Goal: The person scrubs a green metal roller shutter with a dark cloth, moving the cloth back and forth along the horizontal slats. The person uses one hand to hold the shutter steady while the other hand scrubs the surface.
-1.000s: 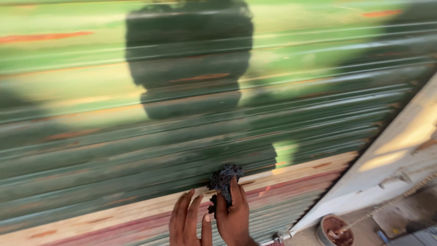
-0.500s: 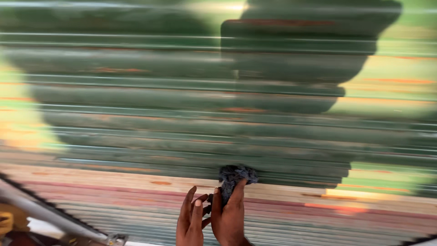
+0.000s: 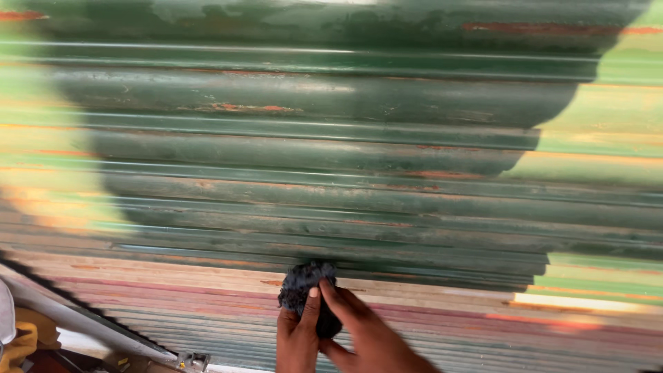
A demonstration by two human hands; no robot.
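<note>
Against the lower slats of the green roller shutter (image 3: 331,138) I have both hands pressed around a dark scrubbing pad (image 3: 304,287). My left hand (image 3: 297,335) sits under it with the thumb up along its face, and my right hand (image 3: 362,331) closes from the side, fingers curled behind the wad, so the two are together and clamped on the pad. The pad touches the shutter right where the green paint gives way to the bare, pinkish-tan band (image 3: 173,283) below.

Compared with half a second ago, my view has swung closer and more square to the metal; the hands hold the same joined grip and the pad is on the same seam between green and stripped slats. A second ago the white frame edge showed at the right; now a pale rail (image 3: 83,321) shows at the lower left instead. I judge the rubbing is working along this boundary line, with much green above untouched.
</note>
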